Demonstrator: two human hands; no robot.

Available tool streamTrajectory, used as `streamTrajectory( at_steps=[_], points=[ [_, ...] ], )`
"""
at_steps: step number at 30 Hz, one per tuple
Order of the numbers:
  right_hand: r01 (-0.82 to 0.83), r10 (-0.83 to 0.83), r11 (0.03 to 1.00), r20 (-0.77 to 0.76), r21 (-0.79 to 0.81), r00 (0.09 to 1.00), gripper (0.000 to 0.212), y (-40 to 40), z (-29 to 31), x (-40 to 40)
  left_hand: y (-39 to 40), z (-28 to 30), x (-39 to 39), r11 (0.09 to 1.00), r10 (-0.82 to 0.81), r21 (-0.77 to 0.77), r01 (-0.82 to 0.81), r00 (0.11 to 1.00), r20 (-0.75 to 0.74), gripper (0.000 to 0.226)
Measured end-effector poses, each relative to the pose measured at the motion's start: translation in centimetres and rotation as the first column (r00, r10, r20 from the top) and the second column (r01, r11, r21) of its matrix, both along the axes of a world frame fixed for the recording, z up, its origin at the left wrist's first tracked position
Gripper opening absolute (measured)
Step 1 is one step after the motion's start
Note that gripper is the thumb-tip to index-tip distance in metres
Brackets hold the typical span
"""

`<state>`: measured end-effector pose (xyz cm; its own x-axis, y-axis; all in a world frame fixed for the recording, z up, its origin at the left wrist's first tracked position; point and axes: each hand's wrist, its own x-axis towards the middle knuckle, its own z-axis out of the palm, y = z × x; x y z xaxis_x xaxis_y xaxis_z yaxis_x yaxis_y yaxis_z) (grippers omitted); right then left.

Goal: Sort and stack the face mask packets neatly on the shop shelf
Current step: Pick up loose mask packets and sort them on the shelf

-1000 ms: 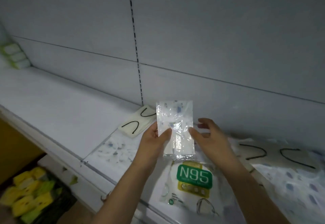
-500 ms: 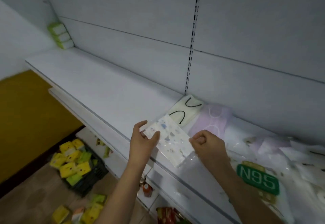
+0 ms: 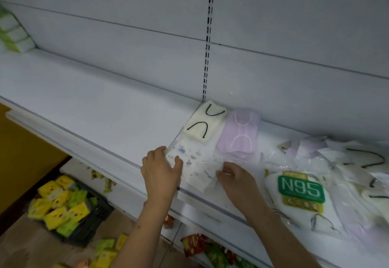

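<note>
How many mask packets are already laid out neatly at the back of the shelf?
2: a cream packet with black ear loops by the upright, and a lilac packet right beside it. Others may lie hidden in the messy pile.

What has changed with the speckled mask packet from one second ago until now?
The speckled packet went from upright in the air, in front of the person, down and leftward onto the shelf, lying in front of the cream packet. The left hand and the right hand still hold its two ends. The cream packet, the lilac packet and the N95 packet stayed where they were.
</note>
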<state>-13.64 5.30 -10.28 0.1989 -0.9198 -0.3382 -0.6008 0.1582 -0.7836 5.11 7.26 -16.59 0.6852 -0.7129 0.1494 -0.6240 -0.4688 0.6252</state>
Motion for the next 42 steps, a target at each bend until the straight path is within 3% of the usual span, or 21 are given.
streamTrajectory(
  at_steps=[6, 8, 10, 11, 14, 16, 18, 20, 23, 25, 28, 30, 31, 33, 36, 37, 39, 42],
  points=[
    [-0.025, 0.026, 0.994, 0.001, -0.105, 1.0, 0.036, 0.0, -0.3, -0.2, 0.0, 1.3, 0.8, 0.997, 0.042, 0.063, -0.045, 0.998, 0.048, 0.055],
    [0.088, -0.102, 0.931, -0.021, -0.354, 0.995, 0.036, 0.0, 0.1, -2.2, -0.1, 2.2, 0.1, 0.998, 0.044, -0.052, -0.039, 0.996, 0.081, 0.057],
    [0.084, -0.263, 0.781, -0.205, -0.618, 0.943, 0.049, -0.3, -0.1, -5.5, -0.6, 3.6, -1.8, 0.973, -0.063, -0.217, 0.075, 0.996, 0.064, 0.049],
    [0.043, -0.325, 0.761, -0.323, -0.648, 0.889, 0.063, -0.3, -0.4, -7.3, -0.8, 4.4, -3.1, 0.945, -0.159, -0.291, 0.151, 0.987, -0.004, 0.042],
    [0.0, -0.289, 0.893, -0.574, -0.45, 0.766, 0.098, 0.6, -1.7, -11.7, -0.9, 6.1, -8.0, 0.862, -0.44, -0.346, 0.369, 0.885, -0.15, 0.019],
    [-0.012, -0.248, 0.92, -0.605, -0.392, 0.756, 0.098, 1.6, -2.5, -12.9, -1.1, 5.5, -11.1, 0.831, -0.554, -0.213, 0.513, 0.795, -0.248, 0.014],
    [0.053, -0.318, 0.891, -0.536, -0.451, 0.782, 0.093, 2.2, -2.9, -13.3, -1.8, 4.8, -13.7, 0.784, -0.566, -0.058, 0.618, 0.674, -0.474, 0.03],
    [0.165, -0.414, 0.86, -0.472, -0.483, 0.779, 0.091, 2.5, -2.7, -13.6, -2.5, 4.6, -15.6, 0.762, -0.46, -0.017, 0.647, 0.523, -0.717, 0.058],
    [0.323, -0.493, 0.824, -0.307, -0.465, 0.814, 0.087, 2.6, -2.5, -14.5, -3.0, 4.8, -17.2, 0.734, -0.415, 0.001, 0.679, 0.449, -0.791, 0.078],
    [0.423, -0.507, 0.794, -0.091, -0.437, 0.857, 0.074, 2.4, -1.8, -14.9, -2.8, 5.3, -17.8, 0.722, -0.462, -0.062, 0.69, 0.413, -0.785, 0.056],
    [0.373, -0.423, 0.784, 0.011, -0.497, 0.906, 0.047, 1.9, -0.6, -14.4, -3.1, 6.6, -18.1, 0.701, -0.461, -0.216, 0.68, 0.2, -0.864, 0.026],
    [0.313, -0.314, 0.791, 0.09, -0.525, 0.945, 0.035, 1.2, 0.2, -14.4, -3.6, 7.5, -17.5, 0.696, -0.444, -0.313, 0.646, 0.044, -0.895, 0.029],
    [0.292, -0.252, 0.797, 0.149, -0.528, 0.956, 0.036, 0.7, 0.5, -14.6, -3.9, 8.1, -17.1, 0.699, -0.444, -0.334, 0.632, 0.017, -0.896, 0.032],
    [0.295, -0.198, 0.808, 0.236, -0.509, 0.951, 0.048, -0.4, 0.6, -15.5, -5.1, 8.5, -16.2, 0.713, -0.466, -0.34, 0.614, 0.051, -0.883, 0.035],
    [0.41, -0.359, 0.753, 0.201, -0.515, 0.911, 0.044, -3.1, 0.0, -16.4, -7.2, 9.0, -15.2, 0.819, -0.459, -0.346, 0.458, 0.162, -0.873, 0.025],
    [0.407, -0.422, 0.714, 0.113, -0.569, 0.9, 0.041, -4.3, -0.2, -16.5, -8.0, 9.2, -14.8, 0.855, -0.45, -0.353, 0.38, 0.205, -0.869, 0.023],
    [0.164, -0.403, 0.732, -0.227, -0.661, 0.887, 0.042, -7.2, -0.3, -16.2, -9.7, 9.7, -14.0, 0.89, -0.441, -0.373, 0.261, 0.287, -0.851, 0.023],
    [-0.282, -0.144, 0.83, -0.672, -0.482, 0.726, 0.053, -10.7, -1.5, -15.4, -11.9, 9.6, -13.1, 0.895, -0.443, -0.38, 0.234, 0.36, -0.821, 0.026]
  ],
)
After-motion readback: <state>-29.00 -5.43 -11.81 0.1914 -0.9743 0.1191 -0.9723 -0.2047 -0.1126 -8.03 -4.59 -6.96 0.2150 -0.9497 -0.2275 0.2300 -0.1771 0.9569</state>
